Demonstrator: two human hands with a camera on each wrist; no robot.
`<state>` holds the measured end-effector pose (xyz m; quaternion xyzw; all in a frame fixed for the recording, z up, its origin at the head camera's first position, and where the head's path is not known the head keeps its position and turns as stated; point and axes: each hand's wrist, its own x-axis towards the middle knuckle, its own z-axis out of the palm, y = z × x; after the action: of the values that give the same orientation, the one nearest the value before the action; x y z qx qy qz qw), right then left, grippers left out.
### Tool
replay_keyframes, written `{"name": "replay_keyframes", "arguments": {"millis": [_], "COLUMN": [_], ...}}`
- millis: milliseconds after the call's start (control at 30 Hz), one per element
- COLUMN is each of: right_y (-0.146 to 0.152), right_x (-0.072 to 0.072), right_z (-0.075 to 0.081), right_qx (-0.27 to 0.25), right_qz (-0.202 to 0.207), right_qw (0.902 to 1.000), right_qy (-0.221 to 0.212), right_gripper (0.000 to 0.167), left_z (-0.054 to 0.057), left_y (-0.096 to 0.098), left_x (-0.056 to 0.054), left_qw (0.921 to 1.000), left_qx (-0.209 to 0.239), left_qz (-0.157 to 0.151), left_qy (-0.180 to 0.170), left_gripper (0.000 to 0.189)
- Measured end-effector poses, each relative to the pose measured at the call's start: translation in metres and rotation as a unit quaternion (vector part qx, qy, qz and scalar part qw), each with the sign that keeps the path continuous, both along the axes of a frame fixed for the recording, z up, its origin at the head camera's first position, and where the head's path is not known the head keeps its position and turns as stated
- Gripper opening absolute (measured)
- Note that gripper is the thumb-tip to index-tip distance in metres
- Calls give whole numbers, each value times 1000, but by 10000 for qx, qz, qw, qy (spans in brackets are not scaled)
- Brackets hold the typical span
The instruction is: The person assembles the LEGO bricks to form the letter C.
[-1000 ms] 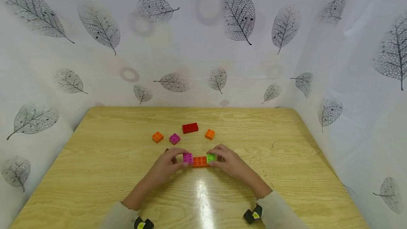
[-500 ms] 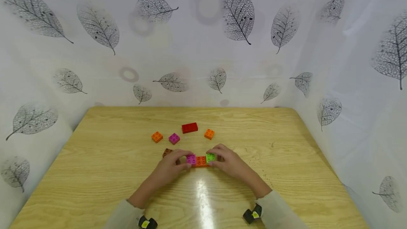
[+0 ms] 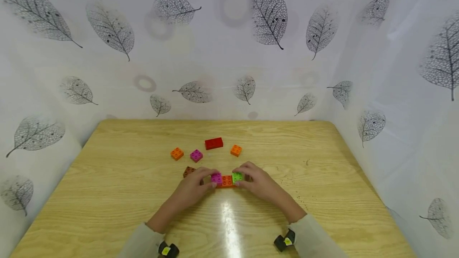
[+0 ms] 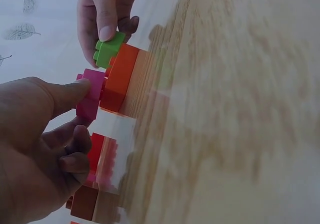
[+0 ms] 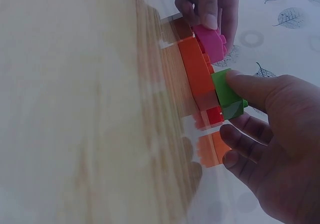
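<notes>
A long orange-red toy brick (image 3: 226,181) lies on the table in front of me, studs up. My left hand (image 3: 190,189) pinches a pink square brick (image 3: 216,178) between thumb and fingers over the left end of the long brick. In the left wrist view, studs of the long brick show beneath the pink brick (image 4: 91,94), so it does not look fully pressed down. At the other end, my right hand (image 3: 261,183) pinches a green square brick (image 3: 237,176), which sits on the long brick. The right wrist view shows the green brick (image 5: 229,94) up close.
Behind the hands lie a red brick (image 3: 213,143), an orange square brick (image 3: 177,153), another orange brick (image 3: 236,150) and a magenta brick (image 3: 196,155). A brown brick (image 3: 188,171) is partly covered by the left hand. Leaf-patterned cloth (image 3: 229,59) borders the wooden table (image 3: 315,150).
My left hand has moved right, bringing the pink brick from beside the long brick to over its left end. The brown brick has come into sight. My right hand has stayed put.
</notes>
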<state>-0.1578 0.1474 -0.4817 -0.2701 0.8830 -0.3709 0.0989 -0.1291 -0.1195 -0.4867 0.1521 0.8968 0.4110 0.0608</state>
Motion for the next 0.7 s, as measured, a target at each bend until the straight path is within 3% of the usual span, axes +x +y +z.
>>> {"name": "replay_keyframes", "arguments": {"millis": [367, 700], "right_y": [-1, -1], "right_x": [-1, -1], "right_z": [1, 1], "right_qx": [23, 30], "right_qz": [-24, -8], "right_qw": [10000, 9999], "right_qy": [-79, -100], "right_gripper": [39, 38], "left_z": [2, 3], "left_y": [4, 4], "left_x": [0, -1], "left_qw": [9974, 9981], "left_qx": [-665, -577], "left_qz": [17, 29], "left_qy": [282, 220], "left_gripper": [36, 35]}}
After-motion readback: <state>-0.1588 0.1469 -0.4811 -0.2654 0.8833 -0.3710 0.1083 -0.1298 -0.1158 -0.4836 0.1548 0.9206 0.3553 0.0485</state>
